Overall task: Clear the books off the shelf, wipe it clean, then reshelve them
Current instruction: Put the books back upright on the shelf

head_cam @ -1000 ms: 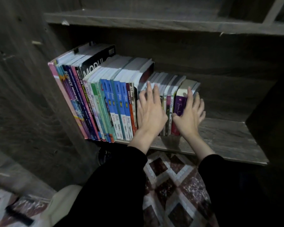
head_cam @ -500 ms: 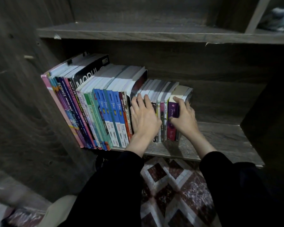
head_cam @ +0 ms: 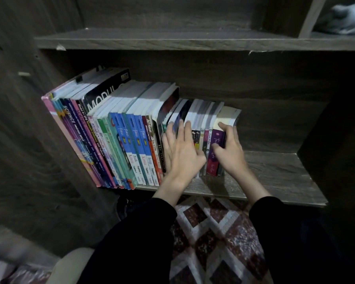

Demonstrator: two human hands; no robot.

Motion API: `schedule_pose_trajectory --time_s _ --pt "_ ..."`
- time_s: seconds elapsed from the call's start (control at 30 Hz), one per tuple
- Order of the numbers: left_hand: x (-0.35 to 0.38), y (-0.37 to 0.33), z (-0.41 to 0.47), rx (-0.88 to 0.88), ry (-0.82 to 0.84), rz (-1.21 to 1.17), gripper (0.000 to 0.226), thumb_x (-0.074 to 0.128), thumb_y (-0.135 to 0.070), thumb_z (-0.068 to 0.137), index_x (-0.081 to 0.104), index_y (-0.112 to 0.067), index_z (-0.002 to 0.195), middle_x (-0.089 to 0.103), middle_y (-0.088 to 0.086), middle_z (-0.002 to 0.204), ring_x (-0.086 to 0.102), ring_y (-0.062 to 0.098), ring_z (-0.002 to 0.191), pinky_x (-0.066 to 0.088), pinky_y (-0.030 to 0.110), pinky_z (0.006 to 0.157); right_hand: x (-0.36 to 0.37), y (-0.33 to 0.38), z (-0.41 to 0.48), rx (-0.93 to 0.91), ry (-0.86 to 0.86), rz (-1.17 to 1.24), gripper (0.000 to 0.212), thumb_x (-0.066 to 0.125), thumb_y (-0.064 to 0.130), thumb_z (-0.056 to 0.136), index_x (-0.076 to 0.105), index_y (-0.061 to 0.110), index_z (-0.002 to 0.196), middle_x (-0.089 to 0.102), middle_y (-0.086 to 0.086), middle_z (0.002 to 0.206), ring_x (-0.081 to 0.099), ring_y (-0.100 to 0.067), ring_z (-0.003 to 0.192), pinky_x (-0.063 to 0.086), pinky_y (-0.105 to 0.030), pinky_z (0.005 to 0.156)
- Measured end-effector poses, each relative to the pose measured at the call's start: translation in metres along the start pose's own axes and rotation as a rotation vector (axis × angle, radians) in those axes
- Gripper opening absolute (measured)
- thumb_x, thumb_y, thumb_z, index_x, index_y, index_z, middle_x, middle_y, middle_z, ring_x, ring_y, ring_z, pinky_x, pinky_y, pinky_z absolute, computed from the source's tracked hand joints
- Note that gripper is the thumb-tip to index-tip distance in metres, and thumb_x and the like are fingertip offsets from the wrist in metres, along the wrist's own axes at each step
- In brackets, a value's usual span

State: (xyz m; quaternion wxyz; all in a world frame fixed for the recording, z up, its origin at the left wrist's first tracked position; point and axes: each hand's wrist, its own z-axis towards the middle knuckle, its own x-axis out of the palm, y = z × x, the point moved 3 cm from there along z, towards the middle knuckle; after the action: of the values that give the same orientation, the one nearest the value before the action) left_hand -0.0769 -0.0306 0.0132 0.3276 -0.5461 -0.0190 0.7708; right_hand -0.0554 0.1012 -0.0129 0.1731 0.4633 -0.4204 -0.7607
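Note:
A row of books (head_cam: pixel 119 140) stands on the dark wooden shelf (head_cam: pixel 275 173), leaning left against the side panel. Tall pink, purple and blue textbooks fill the left part; shorter paperbacks stand at the right end. My left hand (head_cam: pixel 180 150) lies flat with straight fingers against the spines of the small paperbacks in the middle. My right hand (head_cam: pixel 229 148) grips the last books at the right end, thumb on top of the purple-spined book (head_cam: pixel 214 152), fingers curled round its far side.
The right half of the shelf board is bare wood. Another shelf (head_cam: pixel 172 41) runs above the books. A pale bundle (head_cam: pixel 344 19) lies in the upper right compartment. Patterned red and white floor (head_cam: pixel 211 238) shows below, between my black sleeves.
My right hand went from lying flat on the end books to gripping them with the thumb on top. My left hand stayed flat on the paperback spines. The view tilted slightly.

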Motion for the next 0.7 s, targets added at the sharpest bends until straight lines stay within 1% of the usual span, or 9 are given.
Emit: schedule_pose_trajectory --time_s 0.07,0.13,0.2,0.33,0.43,0.5,0.57,0.63,0.7 --pt "0.000 -0.001 0.000 -0.037 0.039 -0.166 0.078 0.058 -0.023 0.085 0.016 -0.015 0.151 0.026 0.005 0.154 0.018 0.021 0.141 0.017 0.040 0.117 -0.003 -0.001 -0.002 0.002 0.005 0.013 0.056 0.054 0.018 0.084 0.033 0.033 0.134 0.031 -0.008 0.147 0.044 -0.032 0.126 0.039 -0.052 0.102" --pt "-0.001 -0.002 0.000 -0.153 0.149 -0.520 0.080 0.058 -0.023 0.091 0.008 -0.022 0.152 0.023 0.003 0.156 0.030 0.014 0.136 0.023 0.039 0.113 -0.006 -0.001 -0.003 -0.005 0.014 0.019 0.054 0.054 0.018 0.087 0.034 0.030 0.136 0.034 -0.005 0.144 0.045 -0.029 0.125 0.039 -0.050 0.102" --pt "0.007 0.003 0.000 -0.255 0.263 -0.758 0.084 0.059 -0.024 0.093 0.001 -0.029 0.153 0.015 -0.002 0.159 0.027 0.014 0.138 0.022 0.042 0.112 -0.008 -0.001 -0.004 -0.011 0.029 0.025 0.054 0.054 0.018 0.088 0.035 0.029 0.137 0.035 -0.004 0.143 0.046 -0.028 0.123 0.039 -0.048 0.101" --pt "0.041 0.028 0.014 -0.328 0.464 -0.790 0.103 0.072 -0.018 0.081 -0.002 -0.029 0.152 0.014 -0.005 0.158 0.021 0.019 0.143 0.017 0.042 0.116 -0.007 -0.001 -0.007 -0.013 0.051 0.100 0.060 0.052 0.030 0.080 0.031 0.043 0.135 0.028 -0.008 0.150 0.045 -0.031 0.127 0.042 -0.055 0.100" --pt "0.063 0.038 0.024 -0.343 0.536 -0.783 0.107 0.087 -0.020 0.062 0.023 -0.019 0.148 0.047 -0.001 0.140 0.044 0.020 0.131 0.031 0.037 0.111 -0.009 -0.007 -0.009 0.008 0.051 0.192 0.086 0.060 0.021 0.085 0.006 0.042 0.149 0.026 -0.004 0.156 0.040 -0.021 0.133 0.032 -0.050 0.110" --pt "0.076 0.037 0.029 -0.305 0.514 -0.806 0.099 0.090 -0.019 0.056 0.037 -0.017 0.139 0.058 -0.004 0.125 0.054 0.015 0.118 0.037 0.032 0.104 -0.012 -0.014 -0.006 0.048 0.045 0.219 0.100 0.064 0.015 0.087 -0.011 0.032 0.151 0.042 0.000 0.145 0.050 -0.009 0.115 0.035 -0.042 0.104" --pt "0.086 0.030 0.030 -0.286 0.472 -0.848 0.091 0.090 -0.013 0.057 0.042 -0.015 0.134 0.062 -0.004 0.117 0.060 0.009 0.104 0.045 0.027 0.099 -0.017 -0.021 -0.005 0.081 -0.003 0.210 0.102 0.067 0.017 0.085 -0.008 0.029 0.152 0.050 0.002 0.136 0.054 -0.009 0.109 0.037 -0.038 0.101" --pt "0.093 0.018 0.029 -0.257 0.457 -0.881 0.080 0.087 -0.005 0.061 0.045 -0.012 0.129 0.064 -0.005 0.107 0.061 0.000 0.090 0.049 0.009 0.079 -0.026 -0.029 -0.007 0.101 -0.055 0.169 0.100 0.069 0.021 0.083 -0.002 0.029 0.153 0.052 0.002 0.136 0.051 -0.016 0.117 0.037 -0.038 0.101" --pt "0.102 0.005 0.030 -0.203 0.468 -0.884 0.077 0.086 -0.005 0.063 0.045 -0.013 0.128 0.064 -0.006 0.106 0.061 -0.001 0.090 0.046 0.001 0.068 -0.038 -0.039 -0.008 0.120 -0.078 0.140 0.098 0.070 0.022 0.082 0.001 0.031 0.152 0.053 0.003 0.136 0.050 -0.015 0.116 0.036 -0.037 0.100"
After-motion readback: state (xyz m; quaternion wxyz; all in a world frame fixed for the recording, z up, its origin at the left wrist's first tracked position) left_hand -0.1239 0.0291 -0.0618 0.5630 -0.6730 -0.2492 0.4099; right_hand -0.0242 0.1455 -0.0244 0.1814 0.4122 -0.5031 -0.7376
